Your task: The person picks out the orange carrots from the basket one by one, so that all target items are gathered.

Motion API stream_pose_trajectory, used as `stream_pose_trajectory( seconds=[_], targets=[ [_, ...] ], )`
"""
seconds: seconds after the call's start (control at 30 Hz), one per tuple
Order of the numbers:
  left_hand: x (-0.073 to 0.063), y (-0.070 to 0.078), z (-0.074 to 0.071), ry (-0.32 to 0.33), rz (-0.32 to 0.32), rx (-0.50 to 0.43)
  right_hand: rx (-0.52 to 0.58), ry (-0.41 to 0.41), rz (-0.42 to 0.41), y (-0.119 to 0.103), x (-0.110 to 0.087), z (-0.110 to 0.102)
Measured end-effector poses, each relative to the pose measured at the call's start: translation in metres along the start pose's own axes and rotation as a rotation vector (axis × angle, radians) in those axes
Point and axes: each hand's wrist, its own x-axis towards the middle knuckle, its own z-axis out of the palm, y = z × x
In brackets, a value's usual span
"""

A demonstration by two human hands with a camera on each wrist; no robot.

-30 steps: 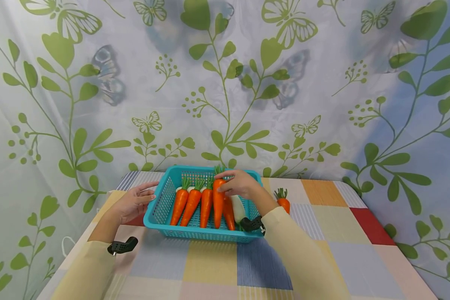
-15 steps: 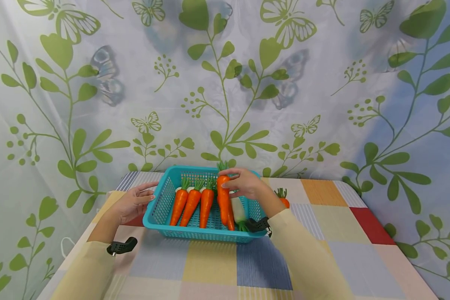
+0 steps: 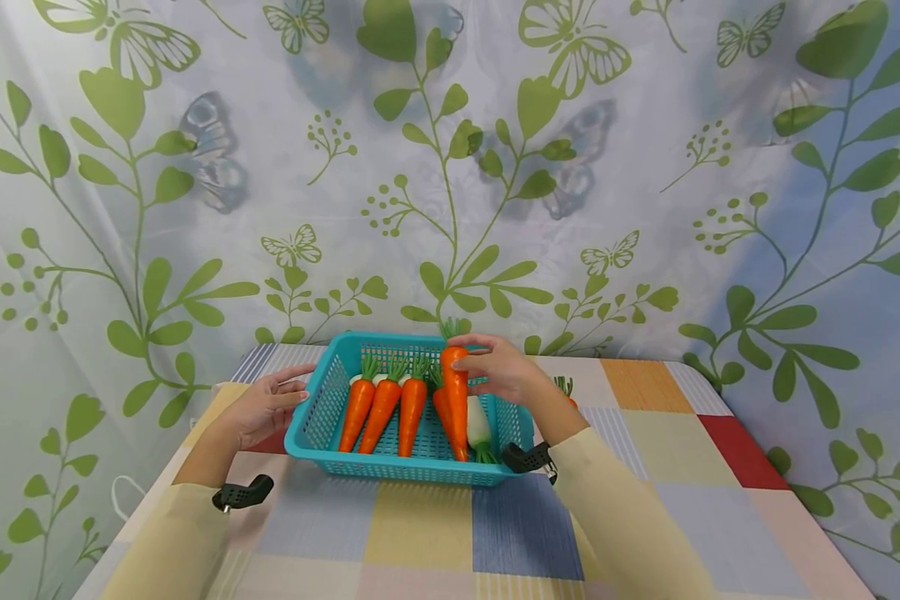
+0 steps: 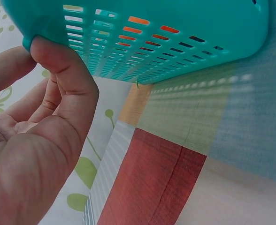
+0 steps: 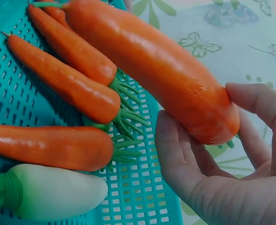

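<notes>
My right hand (image 3: 498,371) pinches an orange carrot (image 3: 455,400) near its green-topped end, thumb on one side and fingers on the other. In the right wrist view this carrot (image 5: 161,61) hangs above the other carrots in the turquoise perforated basket (image 3: 401,469). Several carrots (image 3: 383,417) lie side by side there, with a white radish (image 5: 60,192) at the right. White ends of other things show behind the carrots. My left hand (image 3: 270,406) holds the basket's left rim; in the left wrist view thumb and finger pinch its edge (image 4: 30,41).
Another carrot (image 3: 567,392) lies right of the basket, mostly hidden by my right forearm. A patchwork cloth (image 3: 420,533) covers the table. Behind it hangs a curtain (image 3: 450,167) with leaves and butterflies. A white cord (image 3: 120,497) hangs at the left edge.
My right hand has moved slightly right with the carrot, over another carrot whose left side now shows. More of the radish is visible. My left hand stays on the rim.
</notes>
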Motion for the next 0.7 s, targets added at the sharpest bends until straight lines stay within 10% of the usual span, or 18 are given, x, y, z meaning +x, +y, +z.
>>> stream_pose_trajectory(
  seconds=[0.7],
  targets=[
    [-0.002, 0.004, 0.002, -0.001, -0.015, -0.007, 0.048, 0.117, -0.092, 0.001, -0.031, -0.029]
  ],
)
